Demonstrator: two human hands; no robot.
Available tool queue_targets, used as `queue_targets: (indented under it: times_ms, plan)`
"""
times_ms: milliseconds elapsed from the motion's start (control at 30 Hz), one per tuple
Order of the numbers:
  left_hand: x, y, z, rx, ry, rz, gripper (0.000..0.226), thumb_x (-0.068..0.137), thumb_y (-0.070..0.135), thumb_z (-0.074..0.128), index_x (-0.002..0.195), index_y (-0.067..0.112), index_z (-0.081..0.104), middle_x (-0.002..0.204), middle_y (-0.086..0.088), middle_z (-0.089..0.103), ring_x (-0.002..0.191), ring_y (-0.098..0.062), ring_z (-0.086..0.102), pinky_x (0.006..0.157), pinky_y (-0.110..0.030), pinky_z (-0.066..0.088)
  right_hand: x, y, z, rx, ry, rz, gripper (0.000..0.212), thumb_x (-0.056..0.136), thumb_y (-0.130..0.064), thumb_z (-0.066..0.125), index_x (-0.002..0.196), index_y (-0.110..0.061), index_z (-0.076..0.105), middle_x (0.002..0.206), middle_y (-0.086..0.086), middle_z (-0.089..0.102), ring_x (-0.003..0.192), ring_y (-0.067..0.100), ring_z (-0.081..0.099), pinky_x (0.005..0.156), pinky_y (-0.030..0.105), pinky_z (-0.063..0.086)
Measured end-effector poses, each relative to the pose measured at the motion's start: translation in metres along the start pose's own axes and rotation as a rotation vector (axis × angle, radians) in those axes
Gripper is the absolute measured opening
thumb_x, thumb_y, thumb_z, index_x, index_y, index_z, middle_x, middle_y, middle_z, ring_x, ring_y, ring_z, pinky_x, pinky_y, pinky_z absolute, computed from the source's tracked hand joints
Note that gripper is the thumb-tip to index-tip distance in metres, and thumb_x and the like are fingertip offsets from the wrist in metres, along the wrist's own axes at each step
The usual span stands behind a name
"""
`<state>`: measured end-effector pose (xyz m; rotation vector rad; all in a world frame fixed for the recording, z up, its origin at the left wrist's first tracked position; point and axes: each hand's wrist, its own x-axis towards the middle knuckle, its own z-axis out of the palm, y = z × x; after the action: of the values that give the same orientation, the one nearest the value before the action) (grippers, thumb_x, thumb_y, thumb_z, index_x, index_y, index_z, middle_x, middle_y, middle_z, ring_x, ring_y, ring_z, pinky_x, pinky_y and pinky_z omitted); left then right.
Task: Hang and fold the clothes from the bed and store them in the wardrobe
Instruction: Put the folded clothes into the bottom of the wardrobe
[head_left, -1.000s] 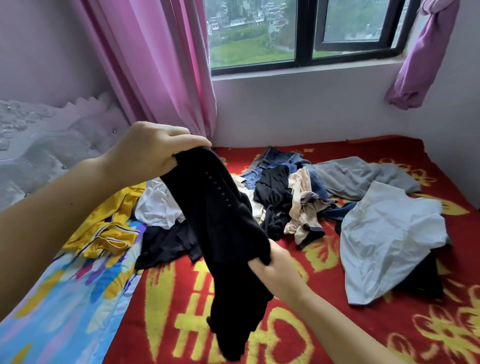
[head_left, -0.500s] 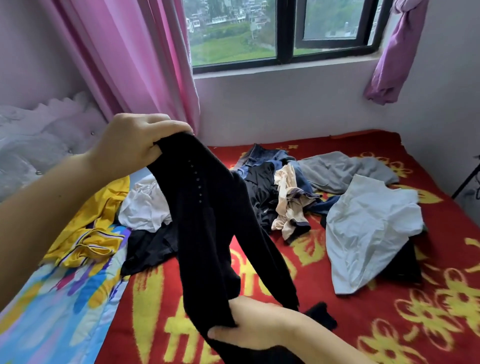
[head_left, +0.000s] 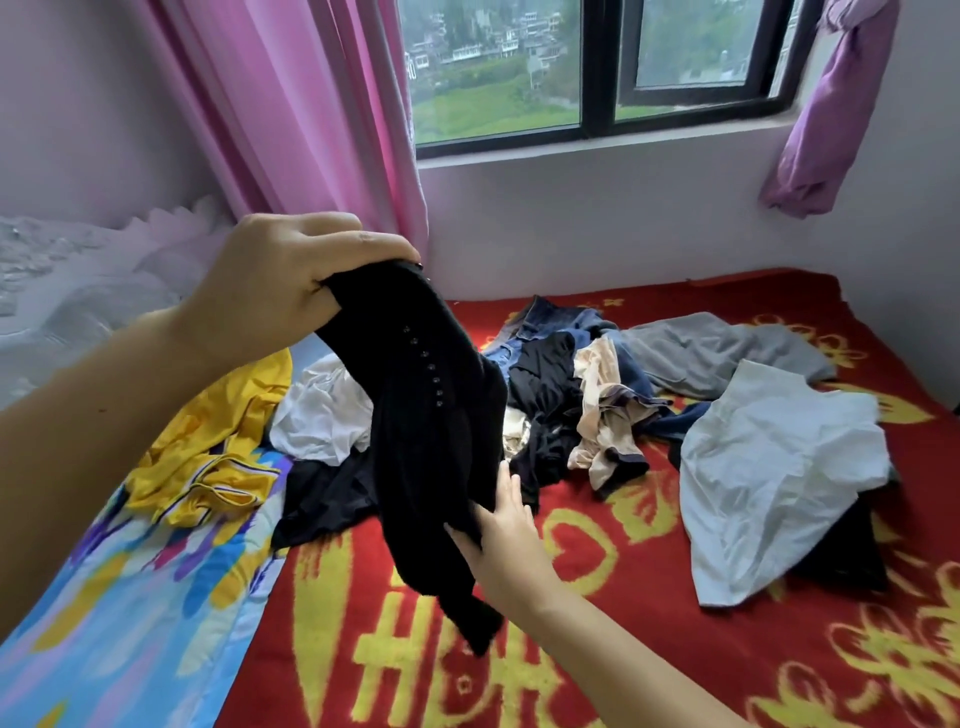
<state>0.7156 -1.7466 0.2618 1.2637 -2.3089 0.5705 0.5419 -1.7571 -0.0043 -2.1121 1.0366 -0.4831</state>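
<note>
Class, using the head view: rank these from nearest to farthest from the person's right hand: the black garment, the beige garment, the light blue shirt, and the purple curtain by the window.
1. black garment: in the right hand itself, its top end in the left hand.
2. beige garment: in the pile just beyond the hand.
3. light blue shirt: spread out further right.
4. purple curtain: high at the window's right.

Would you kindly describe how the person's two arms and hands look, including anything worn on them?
Both arms are bare as far as the picture shows: no sleeve, glove, watch or bracelet is visible on either forearm or wrist. The left hand and right hand show no rings on the fingers that can be seen. The nails that show are short and unpainted. The upper arms lie outside the frame.
</note>
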Motion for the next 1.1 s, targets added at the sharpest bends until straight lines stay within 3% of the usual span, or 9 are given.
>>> queue_targets:
  times_ms: [133,300,433,533,700,800,900,1000,1100]
  plan:
    - [-0.002,-0.004,-0.011,0.018,-0.015,-0.022,0.038,0.079,-0.009,0.052,0.108,0.004,0.072,0.081,-0.006,0.063,0.066,-0.022,0.055,0.066,-0.031,0.048,-0.003,0.0,-0.009,0.203,0.123,-0.084,0.062,0.101,-0.013,0.045,0.153,-0.034,0.02,0.163,-0.009,0.006,0.15,0.012,0.005,0.12,0.045,0.02]
    - [-0.017,-0.023,-0.012,0.055,-0.07,-0.129,0.04,0.078,0.008,0.045,0.106,0.006,0.073,0.087,-0.01,0.07,0.071,-0.028,0.064,0.067,-0.025,0.045,-0.009,0.028,-0.041,0.255,0.332,-0.04,0.041,0.099,-0.01,0.05,0.139,-0.015,0.048,0.151,-0.002,0.04,0.142,0.012,0.031,0.119,0.041,0.023]
    - [-0.026,-0.03,0.005,0.043,-0.097,-0.226,0.043,0.07,-0.004,0.05,0.106,0.003,0.073,0.09,-0.014,0.071,0.078,-0.031,0.069,0.071,-0.031,0.047,-0.015,0.053,-0.083,0.241,0.579,-0.14,0.022,0.088,0.0,0.063,0.098,-0.02,0.061,0.101,-0.007,0.058,0.097,-0.005,0.054,0.089,0.006,0.038]
    - [-0.016,-0.029,0.015,-0.013,-0.047,-0.224,0.047,0.068,-0.009,0.049,0.106,0.002,0.073,0.091,-0.012,0.071,0.08,-0.027,0.067,0.078,-0.021,0.046,-0.02,0.064,-0.093,0.229,0.334,-0.195,0.014,0.086,-0.004,0.069,0.085,-0.017,0.068,0.089,-0.006,0.057,0.082,-0.001,0.056,0.076,0.01,0.04]
    - [0.013,-0.01,0.022,-0.116,-0.031,-0.11,0.048,0.068,-0.009,0.045,0.105,0.003,0.073,0.085,0.007,0.062,0.075,-0.007,0.056,0.074,-0.005,0.041,-0.04,0.07,-0.055,0.227,-0.205,-0.087,0.03,0.093,-0.033,0.059,0.066,-0.047,0.063,0.111,-0.028,0.054,0.096,-0.004,0.058,0.079,0.012,0.043]
    - [0.02,0.0,0.021,-0.148,-0.047,-0.041,0.047,0.07,-0.016,0.049,0.106,0.003,0.073,0.087,0.005,0.06,0.075,-0.001,0.053,0.075,-0.001,0.04,-0.033,0.065,-0.031,0.146,-0.2,-0.049,0.026,0.097,-0.038,0.05,0.077,-0.032,0.066,0.125,-0.026,0.047,0.097,0.005,0.06,0.081,0.027,0.052]
    - [0.024,0.006,0.015,-0.187,-0.072,-0.009,0.047,0.07,-0.02,0.05,0.106,0.003,0.073,0.082,0.005,0.058,0.072,0.002,0.053,0.07,-0.003,0.04,-0.018,0.055,-0.015,0.119,-0.139,0.051,0.033,0.1,-0.04,0.045,0.113,-0.02,0.067,0.134,-0.012,0.044,0.101,0.017,0.06,0.083,0.03,0.052]
    - [0.027,0.01,0.009,-0.198,-0.077,0.012,0.049,0.069,-0.02,0.049,0.105,0.002,0.072,0.083,0.008,0.057,0.078,0.013,0.054,0.074,-0.001,0.039,-0.002,0.043,-0.007,0.159,-0.052,0.077,0.037,0.101,-0.038,0.043,0.129,-0.017,0.055,0.118,0.002,0.057,0.092,0.02,0.062,0.073,0.027,0.05]
    - [0.028,0.006,0.001,-0.177,-0.08,0.005,0.046,0.071,-0.017,0.048,0.105,0.002,0.072,0.087,0.009,0.058,0.08,0.012,0.054,0.078,0.0,0.038,0.006,0.036,-0.006,0.31,0.073,0.077,0.025,0.101,-0.036,0.044,0.114,-0.019,0.057,0.087,-0.001,0.063,0.064,0.01,0.057,0.055,0.024,0.042]
